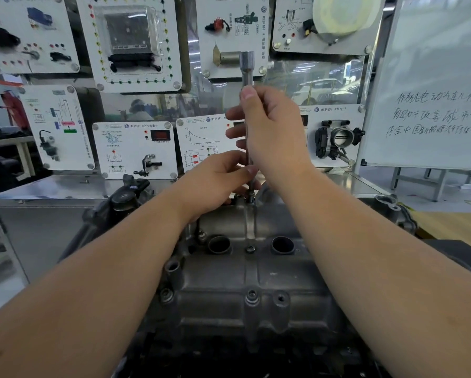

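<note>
Head | left hand, right hand grasp socket wrench | engine cover | panels, whiteboard behind

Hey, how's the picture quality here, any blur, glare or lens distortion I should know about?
Head view: the socket wrench and engine cover in the centre are fairly sharp; head view: the top-left panel looks smeared; head view: wide-angle bending tilts the whiteboard inward; head view: soft, even light, mild glare on the clear plastic cover, and a dark bottom edge.
</note>
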The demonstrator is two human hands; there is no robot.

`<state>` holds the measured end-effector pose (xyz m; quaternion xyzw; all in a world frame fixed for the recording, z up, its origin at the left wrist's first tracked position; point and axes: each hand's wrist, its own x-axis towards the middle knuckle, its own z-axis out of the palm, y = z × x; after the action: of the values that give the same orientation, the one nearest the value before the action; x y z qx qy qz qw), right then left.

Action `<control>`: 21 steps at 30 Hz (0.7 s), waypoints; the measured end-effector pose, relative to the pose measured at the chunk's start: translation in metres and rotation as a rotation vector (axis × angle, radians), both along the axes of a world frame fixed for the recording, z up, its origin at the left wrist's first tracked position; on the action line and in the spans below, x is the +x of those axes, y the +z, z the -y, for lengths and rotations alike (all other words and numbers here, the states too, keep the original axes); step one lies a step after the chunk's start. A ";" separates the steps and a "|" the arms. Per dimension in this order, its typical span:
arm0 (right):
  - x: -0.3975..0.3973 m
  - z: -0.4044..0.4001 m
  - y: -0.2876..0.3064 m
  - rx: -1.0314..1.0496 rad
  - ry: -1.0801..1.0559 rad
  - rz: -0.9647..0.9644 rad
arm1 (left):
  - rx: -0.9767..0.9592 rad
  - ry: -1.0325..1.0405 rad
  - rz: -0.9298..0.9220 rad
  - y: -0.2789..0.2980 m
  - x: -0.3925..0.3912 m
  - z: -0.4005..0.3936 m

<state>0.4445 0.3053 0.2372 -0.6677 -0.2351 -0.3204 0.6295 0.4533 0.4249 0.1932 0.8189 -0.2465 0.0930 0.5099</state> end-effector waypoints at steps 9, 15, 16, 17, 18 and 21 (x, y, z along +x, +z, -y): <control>-0.002 0.001 -0.001 -0.041 -0.021 0.015 | -0.024 -0.034 0.014 0.000 -0.001 0.002; 0.000 0.000 -0.001 -0.029 0.027 -0.021 | 0.005 -0.002 0.058 -0.001 -0.001 0.001; 0.000 0.001 -0.001 -0.020 0.036 -0.016 | 0.011 0.012 0.057 -0.001 0.001 0.000; 0.001 0.001 -0.002 -0.015 0.031 -0.009 | 0.018 0.022 0.054 -0.001 0.002 0.000; 0.002 0.002 -0.002 -0.016 0.020 0.003 | 0.025 0.030 0.048 -0.001 0.003 -0.001; 0.004 0.001 -0.002 -0.045 -0.061 0.045 | 0.018 0.028 0.024 -0.001 0.004 -0.001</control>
<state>0.4483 0.3040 0.2349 -0.6811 -0.2357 -0.3489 0.5990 0.4571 0.4259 0.1920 0.8257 -0.2419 0.1078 0.4981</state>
